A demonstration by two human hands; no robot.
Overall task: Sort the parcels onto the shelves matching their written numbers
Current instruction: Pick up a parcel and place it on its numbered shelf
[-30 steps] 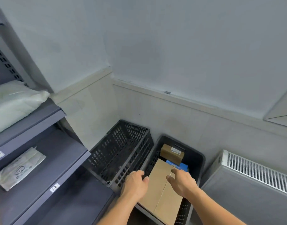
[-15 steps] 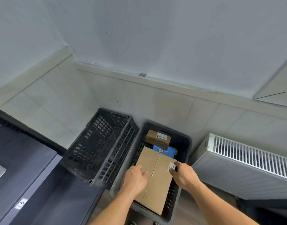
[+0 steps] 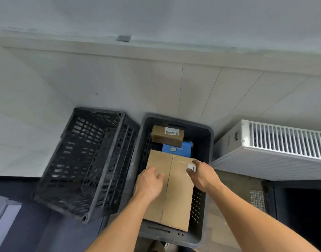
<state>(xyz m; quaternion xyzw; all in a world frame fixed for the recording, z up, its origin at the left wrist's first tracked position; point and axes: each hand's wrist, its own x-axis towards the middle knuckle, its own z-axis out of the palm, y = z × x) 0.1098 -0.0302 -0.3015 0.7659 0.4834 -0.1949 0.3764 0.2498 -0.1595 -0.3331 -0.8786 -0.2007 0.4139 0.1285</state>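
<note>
A large cardboard box [image 3: 176, 200] lies on top inside the dark grey bin [image 3: 207, 142]. My left hand [image 3: 149, 180] rests on its left part, fingers curled over the left edge. My right hand [image 3: 201, 174] grips its right edge, thumb beside a small white label [image 3: 190, 166] whose number I cannot read. Behind it in the bin lie a blue parcel [image 3: 176, 149] labelled 01 and a small brown box [image 3: 167, 136] with a printed sticker. A corner of the grey shelf [image 3: 7, 224] shows at the bottom left.
A black lattice crate [image 3: 87, 160] stands tilted against the bin's left side, with nothing visible inside. A white radiator [image 3: 283, 142] runs along the wall on the right. Tiled wall is directly behind both containers.
The view has swung right and down, away from the shelves and onto the bin. Both hands have stayed on the large cardboard box, which now lies flatter in the bin.
</note>
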